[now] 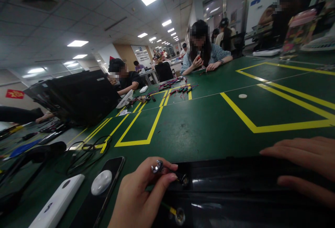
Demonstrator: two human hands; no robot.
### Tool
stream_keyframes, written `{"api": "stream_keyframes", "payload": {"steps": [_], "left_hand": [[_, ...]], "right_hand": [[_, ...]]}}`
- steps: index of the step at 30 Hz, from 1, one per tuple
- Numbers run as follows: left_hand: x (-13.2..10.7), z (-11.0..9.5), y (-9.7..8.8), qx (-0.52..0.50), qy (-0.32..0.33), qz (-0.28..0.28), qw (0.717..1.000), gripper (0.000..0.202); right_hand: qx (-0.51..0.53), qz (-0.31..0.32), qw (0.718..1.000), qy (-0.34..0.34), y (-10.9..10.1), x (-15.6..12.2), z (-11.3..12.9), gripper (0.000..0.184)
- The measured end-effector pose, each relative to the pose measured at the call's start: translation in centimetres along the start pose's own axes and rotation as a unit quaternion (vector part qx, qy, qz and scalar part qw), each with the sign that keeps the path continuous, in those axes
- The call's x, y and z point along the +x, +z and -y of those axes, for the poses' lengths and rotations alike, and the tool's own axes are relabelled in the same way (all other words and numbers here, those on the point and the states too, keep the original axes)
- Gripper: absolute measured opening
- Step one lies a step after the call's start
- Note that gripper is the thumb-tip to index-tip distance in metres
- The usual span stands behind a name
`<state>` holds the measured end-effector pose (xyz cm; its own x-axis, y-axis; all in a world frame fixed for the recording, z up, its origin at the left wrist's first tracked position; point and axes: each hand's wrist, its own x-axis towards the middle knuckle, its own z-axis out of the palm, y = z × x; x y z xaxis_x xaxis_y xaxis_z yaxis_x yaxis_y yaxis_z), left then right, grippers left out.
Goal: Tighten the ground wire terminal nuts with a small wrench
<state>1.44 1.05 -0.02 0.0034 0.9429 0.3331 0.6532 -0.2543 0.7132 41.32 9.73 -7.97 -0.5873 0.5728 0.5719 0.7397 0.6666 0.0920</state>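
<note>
My left hand (pixel 142 195) is closed, thumb and forefinger pinching a small wrench (pixel 157 166) whose shiny open-jawed end sticks up. The wrench's other end is partly hidden by my fingers, beside a round metal fitting (pixel 185 180) on a long black casing (pixel 230 175). Another round fitting (pixel 180 216) sits nearer to me on the casing, with a green-and-yellow wire (pixel 172 210) by it. My right hand (pixel 306 165) is open, fingers stretched over the casing's right part. Whether it touches the surface I cannot tell.
Left of my hand lie a dark phone (pixel 115 172) with a white disc (pixel 101 182) on it, a white power bank (pixel 57 200) and a black cable (pixel 87 151). Yellow tape (pixel 133 143) marks the green table (pixel 193 127). Wired parts (pixel 183 89) and a seated person (pixel 201 53) are opposite.
</note>
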Motion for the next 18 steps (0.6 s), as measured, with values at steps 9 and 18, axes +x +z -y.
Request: {"api": "stream_keyframes", "payload": {"steps": [9,18], "left_hand": [[0.7,0.2,0.1,-0.008,0.014,0.023,1.000,0.013],[1.9,0.0,-0.2,-0.058,-0.021,0.071,0.996,0.012]], "right_hand": [[-0.016,0.010,1.000,0.002,0.1,-0.1,0.2,0.054],[-0.016,-0.009,1.000,-0.005,0.4,0.2,0.1,0.055]]}}
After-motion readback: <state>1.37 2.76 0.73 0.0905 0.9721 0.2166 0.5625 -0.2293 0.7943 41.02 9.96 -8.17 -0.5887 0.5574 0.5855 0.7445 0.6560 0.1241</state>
